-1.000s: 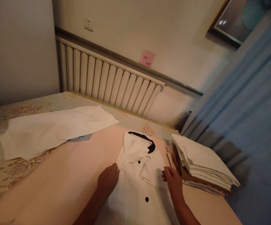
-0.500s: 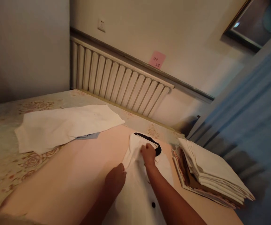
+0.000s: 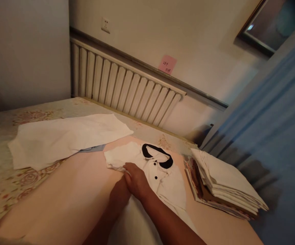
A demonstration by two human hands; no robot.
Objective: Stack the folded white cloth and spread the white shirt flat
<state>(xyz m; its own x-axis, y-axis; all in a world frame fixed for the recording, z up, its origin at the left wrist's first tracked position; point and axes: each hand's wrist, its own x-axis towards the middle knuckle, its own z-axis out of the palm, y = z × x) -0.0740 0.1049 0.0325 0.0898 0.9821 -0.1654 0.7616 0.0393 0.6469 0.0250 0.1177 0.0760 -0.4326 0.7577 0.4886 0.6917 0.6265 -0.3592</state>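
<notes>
A white shirt [image 3: 171, 185] with a black collar and black buttons lies front up on the pink sheet, its collar toward the wall. One short sleeve is spread out to the left. My right hand [image 3: 137, 180] is closed on the shirt near the lower edge of that sleeve. Just below and to the left, my left hand [image 3: 120, 193] is closed at the side of the shirt, touching or nearly touching the right one. Its fingertips are partly hidden behind my right hand. My forearms cover part of the shirt's lower body.
Another white garment [image 3: 68, 136] lies flat at the left over a blue-grey piece of cloth [image 3: 93, 148]. A stack of folded clothes [image 3: 226, 180] stands at the right, beside a blue curtain [image 3: 272, 136]. Behind the floral-covered surface [image 3: 32, 177] is a radiator [image 3: 121, 83].
The left sleeve has been opened outward and the black collar now shows in full with more buttons. My right hand has moved left and down from the collar to my left hand.
</notes>
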